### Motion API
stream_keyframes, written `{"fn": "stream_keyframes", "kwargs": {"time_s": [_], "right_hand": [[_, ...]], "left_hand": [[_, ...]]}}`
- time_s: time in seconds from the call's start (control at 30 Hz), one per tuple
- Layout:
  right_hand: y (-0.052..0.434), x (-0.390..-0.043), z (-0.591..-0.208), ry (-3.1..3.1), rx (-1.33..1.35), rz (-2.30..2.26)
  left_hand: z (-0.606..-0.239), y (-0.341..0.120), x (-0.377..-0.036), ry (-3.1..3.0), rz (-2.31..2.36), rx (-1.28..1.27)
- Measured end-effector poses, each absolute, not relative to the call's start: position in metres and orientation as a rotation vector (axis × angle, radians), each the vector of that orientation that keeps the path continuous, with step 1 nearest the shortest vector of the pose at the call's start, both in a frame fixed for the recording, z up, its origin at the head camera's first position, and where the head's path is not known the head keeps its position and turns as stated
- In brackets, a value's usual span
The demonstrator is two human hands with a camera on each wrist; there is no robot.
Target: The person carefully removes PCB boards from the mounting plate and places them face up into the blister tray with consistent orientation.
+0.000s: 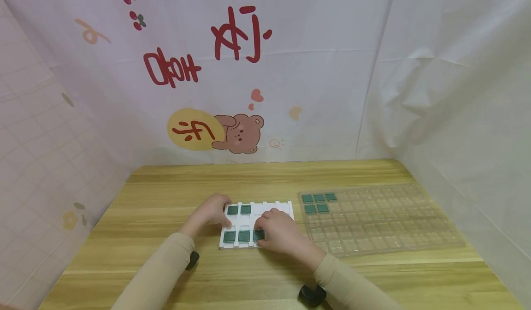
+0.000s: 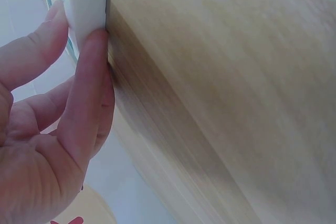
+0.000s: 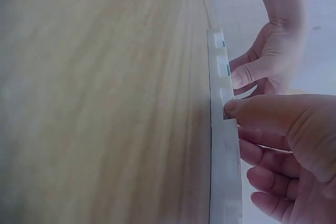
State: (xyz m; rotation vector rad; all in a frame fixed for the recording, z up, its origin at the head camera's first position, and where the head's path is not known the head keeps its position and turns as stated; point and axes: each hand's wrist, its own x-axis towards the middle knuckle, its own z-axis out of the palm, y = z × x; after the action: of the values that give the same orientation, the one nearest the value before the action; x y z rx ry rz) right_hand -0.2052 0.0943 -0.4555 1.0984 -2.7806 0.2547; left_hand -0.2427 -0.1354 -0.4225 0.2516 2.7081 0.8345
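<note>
On the wooden worktop (image 1: 166,259), the white slotted tray (image 1: 286,206) is steadied at its left edge by the left hand (image 1: 209,213); a green square chip (image 1: 258,235) is pinched by the right hand (image 1: 278,231). Thin, light and probably slippery, chips are best gripped by their edges. Beyond lies a clear blister tray (image 1: 394,227).

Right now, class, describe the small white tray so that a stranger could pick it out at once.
On the wooden table, look between the two hands, left of the large clear plastic tray. The white tray is the smaller one, opaque, with green square chips in its pockets; its neighbour is see-through and mostly unfilled.
</note>
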Motion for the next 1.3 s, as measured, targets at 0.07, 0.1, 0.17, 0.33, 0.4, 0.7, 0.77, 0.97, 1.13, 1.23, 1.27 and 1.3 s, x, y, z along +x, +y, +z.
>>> {"fn": "stream_keyframes", "kwargs": {"time_s": [0.07, 0.1, 0.17, 0.33, 0.4, 0.7, 0.77, 0.97, 1.13, 1.23, 1.27, 1.3], "right_hand": [[0.0941, -0.2047, -0.4550, -2.776, 1.100, 0.248], [0.0940, -0.2044, -0.4545, -2.771, 1.101, 0.249], [0.0940, -0.2037, -0.4533, -2.763, 1.102, 0.255], [0.0935, -0.2029, -0.4510, -2.759, 1.109, 0.258], [0.0934, -0.2029, -0.4502, -2.762, 1.113, 0.258], [0.0940, -0.2057, -0.4506, -2.772, 1.127, 0.299], [0.0943, -0.2065, -0.4512, -2.772, 1.131, 0.311], [0.0950, -0.2086, -0.4534, -2.763, 1.139, 0.362], [0.0956, -0.2096, -0.4547, -2.769, 1.143, 0.395], [0.0960, -0.2092, -0.4538, -2.771, 1.147, 0.414], [0.0961, -0.2089, -0.4532, -2.771, 1.149, 0.419], [0.0963, -0.2086, -0.4527, -2.771, 1.149, 0.427]], "left_hand": [[-0.4227, -0.1354, -0.2428, 2.716, 0.825, 0.255], [-0.4230, -0.1353, -0.2430, 2.718, 0.823, 0.253], [-0.4231, -0.1351, -0.2433, 2.724, 0.818, 0.253], [-0.4232, -0.1347, -0.2439, 2.725, 0.823, 0.252], [-0.4234, -0.1344, -0.2441, 2.721, 0.828, 0.248], [-0.4214, -0.1340, -0.2431, 2.703, 0.860, 0.237], [-0.4213, -0.1344, -0.2428, 2.703, 0.860, 0.243], [-0.4210, -0.1342, -0.2432, 2.707, 0.844, 0.251], [-0.4200, -0.1343, -0.2428, 2.726, 0.816, 0.270], [-0.4202, -0.1346, -0.2430, 2.739, 0.788, 0.288], [-0.4203, -0.1347, -0.2430, 2.744, 0.777, 0.289], [-0.4205, -0.1347, -0.2432, 2.743, 0.776, 0.287]]}}
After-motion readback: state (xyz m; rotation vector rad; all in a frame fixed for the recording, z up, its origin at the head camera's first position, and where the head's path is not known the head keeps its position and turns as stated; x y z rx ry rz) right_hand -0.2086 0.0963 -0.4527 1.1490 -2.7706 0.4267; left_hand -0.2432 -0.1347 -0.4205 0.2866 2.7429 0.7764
